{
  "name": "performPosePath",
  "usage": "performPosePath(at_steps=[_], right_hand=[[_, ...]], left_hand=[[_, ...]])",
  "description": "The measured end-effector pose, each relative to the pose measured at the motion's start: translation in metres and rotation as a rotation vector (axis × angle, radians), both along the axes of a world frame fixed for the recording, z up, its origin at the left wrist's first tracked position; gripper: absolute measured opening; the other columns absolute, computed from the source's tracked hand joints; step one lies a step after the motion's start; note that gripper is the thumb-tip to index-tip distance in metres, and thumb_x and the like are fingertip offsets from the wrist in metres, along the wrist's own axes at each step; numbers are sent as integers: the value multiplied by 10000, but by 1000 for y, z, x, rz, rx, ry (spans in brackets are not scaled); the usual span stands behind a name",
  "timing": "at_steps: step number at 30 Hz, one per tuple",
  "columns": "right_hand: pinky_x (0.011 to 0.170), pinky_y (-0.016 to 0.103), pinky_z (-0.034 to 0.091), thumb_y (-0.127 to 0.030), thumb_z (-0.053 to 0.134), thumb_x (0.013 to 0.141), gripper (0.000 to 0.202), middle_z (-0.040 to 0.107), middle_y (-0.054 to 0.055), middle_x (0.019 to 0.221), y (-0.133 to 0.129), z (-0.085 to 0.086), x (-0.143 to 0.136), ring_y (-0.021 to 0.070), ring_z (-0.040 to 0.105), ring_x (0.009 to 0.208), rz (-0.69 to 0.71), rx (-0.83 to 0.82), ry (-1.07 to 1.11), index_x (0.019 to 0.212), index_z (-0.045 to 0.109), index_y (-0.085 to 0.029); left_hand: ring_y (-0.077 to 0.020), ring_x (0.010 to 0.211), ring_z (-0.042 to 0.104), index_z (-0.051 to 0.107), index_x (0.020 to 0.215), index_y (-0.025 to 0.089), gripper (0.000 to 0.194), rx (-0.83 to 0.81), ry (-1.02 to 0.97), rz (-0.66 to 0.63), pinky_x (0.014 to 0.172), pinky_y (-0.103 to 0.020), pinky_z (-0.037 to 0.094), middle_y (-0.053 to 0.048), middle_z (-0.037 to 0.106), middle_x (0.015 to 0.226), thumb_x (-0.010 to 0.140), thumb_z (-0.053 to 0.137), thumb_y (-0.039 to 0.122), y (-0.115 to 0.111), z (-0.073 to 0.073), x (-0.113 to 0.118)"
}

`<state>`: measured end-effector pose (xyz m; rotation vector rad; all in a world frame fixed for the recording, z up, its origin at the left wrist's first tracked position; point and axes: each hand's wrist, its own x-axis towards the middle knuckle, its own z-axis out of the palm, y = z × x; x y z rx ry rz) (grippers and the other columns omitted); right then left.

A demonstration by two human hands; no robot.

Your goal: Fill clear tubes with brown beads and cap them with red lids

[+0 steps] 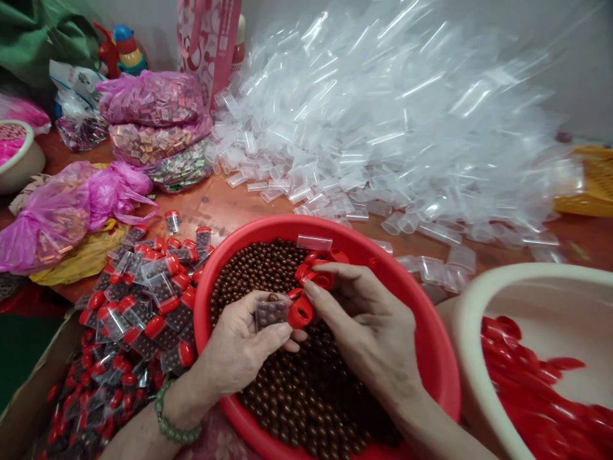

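Note:
My left hand [244, 345], with a green bead bracelet [175, 418] at its wrist, grips a small clear plastic tube [269, 314] filled with brown balls. At the tube's right end sits a red cap [301, 312]; whether it is fitted on is unclear. The fingers of my right hand [368, 319] are closed on another red cap [322, 279], just above and right of the tube. Both hands are over a red tub [424, 287] of brown balls [253, 265]. More red caps and an empty clear tube [314, 242] lie on the balls.
Filled, red-capped tubes [158, 287] are heaped left of the tub. Empty clear tubes [383, 140] form a large pile behind it. A cream basin [479, 300] with red caps [536, 383] stands right. Pink plastic bags [153, 99] lie at the back left on the table [225, 198].

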<state>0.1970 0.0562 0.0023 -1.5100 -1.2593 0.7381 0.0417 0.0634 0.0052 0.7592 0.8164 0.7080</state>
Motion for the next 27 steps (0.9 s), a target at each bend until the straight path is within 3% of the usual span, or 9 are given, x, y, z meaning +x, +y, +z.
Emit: performPosePath(at_steps=[3, 5, 9, 14, 18, 22, 25, 27], right_hand=[[676, 300, 595, -194, 594, 871, 178, 734, 38, 886, -6, -4, 2, 169, 698, 706, 9, 222, -465, 1034, 626, -259], [716, 307, 608, -151, 570, 880, 240, 752, 46, 921, -8, -2, 3, 183, 721, 755, 96, 296, -579, 1084, 634, -260], [848, 337, 605, -151, 567, 889, 339, 745, 56, 1056, -9, 5, 7, 192, 728, 899, 245, 213, -417, 1209, 627, -247], [831, 296, 606, -221, 519, 940, 401, 707, 45, 1168, -10, 15, 9, 177, 715, 956, 425, 62, -220, 1332, 558, -297], [818, 258, 598, -178, 509, 940, 426, 698, 38, 1140, -8, 18, 4, 171, 693, 1001, 522, 157, -286, 1326, 549, -354], [737, 204, 591, -116, 538, 911, 492, 686, 56, 1034, -9, 16, -3, 143, 702, 869, 532, 245, -406, 1354, 517, -328], [662, 181, 580, -108, 525, 910, 485, 683, 50, 956, -9, 14, -1, 129, 695, 771, 565, 243, -428, 1349, 527, -314], [690, 202, 582, -141, 522, 918, 425, 695, 46, 969, -7, 12, 4, 143, 698, 823, 538, 200, -401, 1303, 565, -316]], left_hand=[[-142, 787, 660, 575, 992, 135, 403, -35, -6, 31, 724, -272, 546, -25, 626, 858, 733, 776, 369, -1, -2, 0], [-128, 767, 647, 578, 962, 139, 433, -60, -25, 47, 716, -262, 545, -16, 630, 844, 685, 814, 372, -1, -2, -1], [-77, 643, 591, 575, 893, 138, 483, -99, 5, 54, 645, -218, 530, 20, 621, 761, 578, 881, 339, -1, 2, 0], [-68, 521, 561, 554, 907, 134, 401, 12, 144, 106, 520, -178, 478, 22, 609, 619, 756, 728, 462, -1, 3, -2], [-68, 484, 526, 549, 892, 142, 402, 56, 191, 120, 473, -171, 447, 38, 574, 582, 745, 733, 468, -1, 1, -5], [-66, 493, 504, 550, 875, 144, 353, 68, 228, 82, 471, -175, 434, 41, 550, 605, 764, 719, 433, -1, -1, -6], [-58, 526, 490, 549, 935, 141, 328, 94, 201, 31, 509, -178, 438, 39, 541, 666, 791, 695, 396, 0, -1, -8], [-67, 570, 517, 539, 976, 141, 339, 94, 122, -39, 565, -195, 457, 26, 554, 696, 803, 680, 397, 2, -2, -10]])
